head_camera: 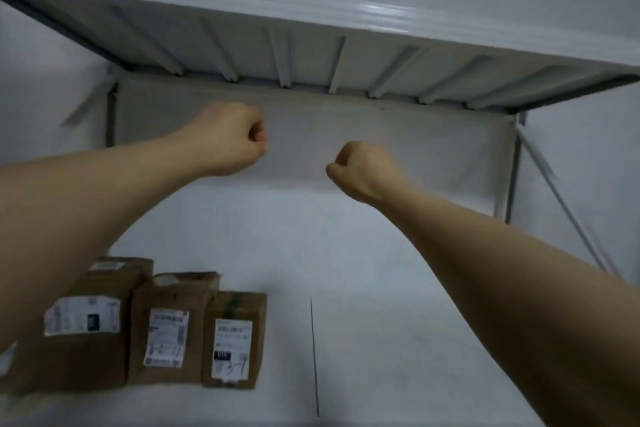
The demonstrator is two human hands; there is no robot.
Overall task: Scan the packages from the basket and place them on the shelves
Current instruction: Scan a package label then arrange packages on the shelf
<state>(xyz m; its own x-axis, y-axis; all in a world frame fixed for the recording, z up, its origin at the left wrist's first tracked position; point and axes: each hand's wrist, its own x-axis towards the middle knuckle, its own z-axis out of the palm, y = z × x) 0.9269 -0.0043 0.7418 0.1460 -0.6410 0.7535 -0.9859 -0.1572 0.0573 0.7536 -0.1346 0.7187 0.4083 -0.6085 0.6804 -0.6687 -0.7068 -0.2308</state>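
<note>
**Both grips closed, nothing in them**

Left grip (235,140) is a fist just left of the middle of the frame. Its fingers are curled in and hold nothing. Right grip (363,170) is a fist too, a little lower and to the right, and it also holds nothing. The two fists are near each other but do not touch. Both are up in the air over the white shelf (381,288), in front of its grey back panel (398,142).

Three brown cardboard packages stand in a row on the shelf, at the lower left of the frame. The big package (86,357) is on the left, and the left arm covers part of it. The middle package (166,333) is right beside it. The small package (235,340) is at the right end. Each one has a white label on its front. The words are too blurry to read.

An upper shelf (311,55) runs across the top of the frame, and its ribbed underside shows.
</note>
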